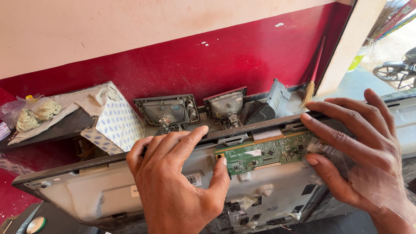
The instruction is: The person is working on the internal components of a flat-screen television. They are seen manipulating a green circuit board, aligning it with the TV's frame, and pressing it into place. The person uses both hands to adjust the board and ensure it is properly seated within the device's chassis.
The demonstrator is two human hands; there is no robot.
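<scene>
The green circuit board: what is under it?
The green circuit board lies on the grey back panel of a flat screen. The panel part directly beneath it is covered, so unseen.

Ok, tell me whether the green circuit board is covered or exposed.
Exposed. The green board lies bare along the panel top edge, its chips visible; the left hand and right hand rest at its two ends.
</scene>
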